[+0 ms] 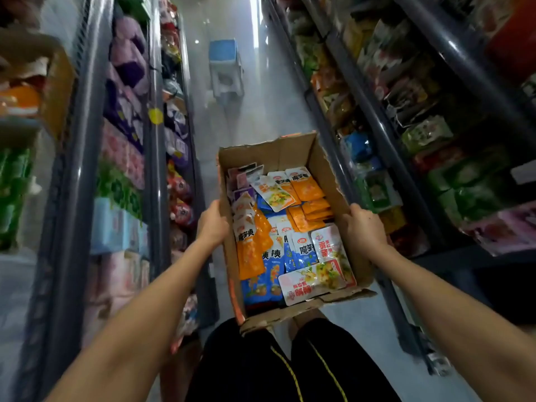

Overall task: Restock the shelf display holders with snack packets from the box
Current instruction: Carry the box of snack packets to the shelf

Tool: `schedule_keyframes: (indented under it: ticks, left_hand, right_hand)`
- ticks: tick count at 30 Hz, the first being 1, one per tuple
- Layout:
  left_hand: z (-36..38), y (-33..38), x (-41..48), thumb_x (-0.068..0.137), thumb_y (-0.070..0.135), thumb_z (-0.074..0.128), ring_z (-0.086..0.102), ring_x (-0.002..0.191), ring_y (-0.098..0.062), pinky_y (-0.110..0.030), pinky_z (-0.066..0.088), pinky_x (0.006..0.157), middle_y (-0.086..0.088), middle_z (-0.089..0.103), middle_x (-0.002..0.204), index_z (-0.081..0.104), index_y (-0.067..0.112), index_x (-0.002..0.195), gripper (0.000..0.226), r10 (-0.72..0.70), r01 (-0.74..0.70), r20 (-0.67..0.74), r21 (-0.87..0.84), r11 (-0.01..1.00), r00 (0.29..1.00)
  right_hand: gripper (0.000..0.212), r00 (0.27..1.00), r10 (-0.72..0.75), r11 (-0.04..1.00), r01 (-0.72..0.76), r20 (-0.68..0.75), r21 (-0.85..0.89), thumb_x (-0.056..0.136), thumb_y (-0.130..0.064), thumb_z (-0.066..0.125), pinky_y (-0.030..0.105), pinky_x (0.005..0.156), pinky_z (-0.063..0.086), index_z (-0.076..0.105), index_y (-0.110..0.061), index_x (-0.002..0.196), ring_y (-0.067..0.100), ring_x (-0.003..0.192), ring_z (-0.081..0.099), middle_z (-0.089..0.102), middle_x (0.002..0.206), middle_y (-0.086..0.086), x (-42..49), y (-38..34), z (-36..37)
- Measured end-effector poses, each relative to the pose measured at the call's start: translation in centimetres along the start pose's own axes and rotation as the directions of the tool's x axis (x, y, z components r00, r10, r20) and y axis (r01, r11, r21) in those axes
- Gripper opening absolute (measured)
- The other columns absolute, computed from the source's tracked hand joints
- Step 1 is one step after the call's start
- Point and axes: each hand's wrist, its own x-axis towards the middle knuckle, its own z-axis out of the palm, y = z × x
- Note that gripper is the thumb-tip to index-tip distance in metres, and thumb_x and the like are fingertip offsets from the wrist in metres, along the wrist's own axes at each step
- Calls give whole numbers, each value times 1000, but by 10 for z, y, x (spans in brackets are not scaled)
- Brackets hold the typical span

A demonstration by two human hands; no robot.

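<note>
Fingers curled, thumb up by the rim, the left hand (213, 224) grips the left wall of the cardboard box (293, 153). The right hand (366, 231) clasps the right wall likewise, its fingertips hidden behind the card. Orange, blue and white snack packets (307, 190) lie heaped inside. The box hangs before the person's knees, in the aisle between stocked shelves (388, 146). A pale stool (224, 68) stands farther down.

Head-worn wide view, steeply down, close over box (290, 155).

I see a blue-topped stool (224, 65) far down the pale floor (261, 117); black shorts (255, 369) with yellow stripes below.
</note>
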Motion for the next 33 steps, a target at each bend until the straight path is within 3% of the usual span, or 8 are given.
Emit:
schedule_keyframes:
  ticks: [3, 7, 12, 16, 20, 27, 33]
  left_hand:
    - [-25, 38, 91, 90, 2, 48, 56, 112, -34, -41, 48, 92, -16, 60, 121, 48, 7, 131, 41, 48, -49, 21, 55, 997, 999]
    - [-43, 91, 211, 89, 2, 50, 52, 119, -34, -40, 45, 97, -17, 56, 130, 44, 7, 136, 48, 75, -77, 24, 103, 992, 997]
    - [-56, 160, 345, 91, -1, 49, 48, 124, -34, -38, 41, 100, -21, 51, 135, 41, 3, 138, 48, 15, -16, 4, 47, 999, 1000]
    - [-75, 215, 439, 91, -2, 48, 51, 119, -35, -35, 41, 93, -21, 55, 130, 43, 3, 135, 44, -15, 16, -27, 2, 1000, 1000]
    - [-93, 264, 523, 94, -2, 45, 48, 123, -33, -33, 39, 94, -20, 51, 134, 40, 2, 137, 44, -26, 26, -48, -10, 1000, 999]
    - [-109, 322, 721, 93, -4, 45, 51, 120, -31, -27, 38, 86, -19, 55, 129, 43, 1, 134, 41, 13, -13, 5, -33, 999, 1000]
    - [-111, 354, 901, 93, -2, 45, 56, 112, -33, -38, 45, 89, -18, 59, 123, 45, 8, 134, 42, 8, -11, 103, 33, 999, 995]
  right_hand:
    - [20, 999, 11, 1000, -11, -41, 8, 97, -18, 46, 43, 66, 43, 53, 1, 92, 43, 86, 61, 65, 92, 26, 81, -25, -13]
    - [20, 998, 32, 999, -30, -61, 31, 97, -17, 46, 39, 63, 39, 54, 0, 90, 42, 86, 61, 65, 91, 24, 200, -50, -29]
    - [19, 999, 1, 1000, -1, -35, 0, 98, -17, 45, 37, 62, 34, 53, -1, 92, 41, 88, 60, 65, 93, 23, 361, -74, -59]
    - [21, 998, -54, 998, 53, -37, -44, 99, -18, 45, 36, 60, 34, 53, 0, 96, 41, 86, 62, 66, 92, 23, 477, -99, -91]
    - [19, 997, -75, 995, 72, -38, -62, 99, -18, 44, 38, 63, 43, 54, -1, 98, 38, 86, 63, 66, 93, 20, 578, -126, -112]
    - [22, 1000, 26, 997, -26, -10, -73, 100, -21, 42, 34, 66, 42, 53, -3, 104, 35, 91, 63, 66, 99, 17, 761, -173, -109]
    - [20, 986, 162, 984, -157, 51, -90, 101, -21, 42, 33, 63, 37, 50, -5, 109, 34, 91, 63, 65, 100, 17, 908, -204, -97]
